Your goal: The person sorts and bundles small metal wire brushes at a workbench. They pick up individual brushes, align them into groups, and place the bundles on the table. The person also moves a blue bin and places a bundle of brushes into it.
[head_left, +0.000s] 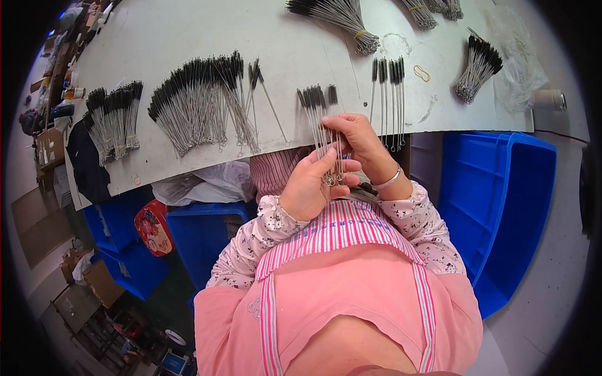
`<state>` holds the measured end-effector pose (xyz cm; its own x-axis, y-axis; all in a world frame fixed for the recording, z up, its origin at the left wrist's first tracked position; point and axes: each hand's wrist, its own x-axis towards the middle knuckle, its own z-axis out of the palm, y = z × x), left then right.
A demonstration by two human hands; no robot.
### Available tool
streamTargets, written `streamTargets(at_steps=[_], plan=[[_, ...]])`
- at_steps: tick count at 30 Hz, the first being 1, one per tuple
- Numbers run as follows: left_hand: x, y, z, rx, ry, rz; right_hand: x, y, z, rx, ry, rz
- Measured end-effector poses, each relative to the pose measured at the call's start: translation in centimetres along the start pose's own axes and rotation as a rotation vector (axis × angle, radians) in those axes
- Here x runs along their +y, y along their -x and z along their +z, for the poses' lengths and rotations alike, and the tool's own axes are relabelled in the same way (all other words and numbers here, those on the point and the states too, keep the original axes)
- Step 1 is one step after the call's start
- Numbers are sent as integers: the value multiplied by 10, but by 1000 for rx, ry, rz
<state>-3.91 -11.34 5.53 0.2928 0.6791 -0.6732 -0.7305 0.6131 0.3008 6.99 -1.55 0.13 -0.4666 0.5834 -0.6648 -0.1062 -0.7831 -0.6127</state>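
A small bunch of thin wire brushes [312, 99] with black bristle tips and looped wire ends is gathered between my two hands at the table's near edge. My left hand [313, 178] is curled around the shafts close to the loops. Higher up, the fingers of my right hand [359, 139] pinch the bunch near its right side. On the table to the right of my hands lie several single brushes [395, 94], side by side. A large fanned pile of the same brushes [200, 100] spreads out to the left.
A smaller brush pile [116, 119] sits at the far left. Bound bundles [351, 25] lie at the back, another bundle [476, 69] at right. A yellow rubber band [421, 74] rests on the white table [269, 37]. Blue crates [501, 207] stand below the edge, beside a red stool [153, 229].
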Motion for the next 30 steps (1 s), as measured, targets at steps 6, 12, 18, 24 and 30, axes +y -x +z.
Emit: streamTargets(at_steps=[6,12,18,24,30], plan=[[0,2,0,-6,18,-6,3,-4,-5,8,-20,-6],[-7,-2,-5,21,71,-7,6,-5,-3,36,43,-61],[-12,-7,-12,-18,152,16,10,-6,-4,50,55,-92],[-12,-6,-7,42,161,21,10,-4,1,87,11,-85],[-12,-7,-9,61,90,2,8,-4,-1,65,108,-85]])
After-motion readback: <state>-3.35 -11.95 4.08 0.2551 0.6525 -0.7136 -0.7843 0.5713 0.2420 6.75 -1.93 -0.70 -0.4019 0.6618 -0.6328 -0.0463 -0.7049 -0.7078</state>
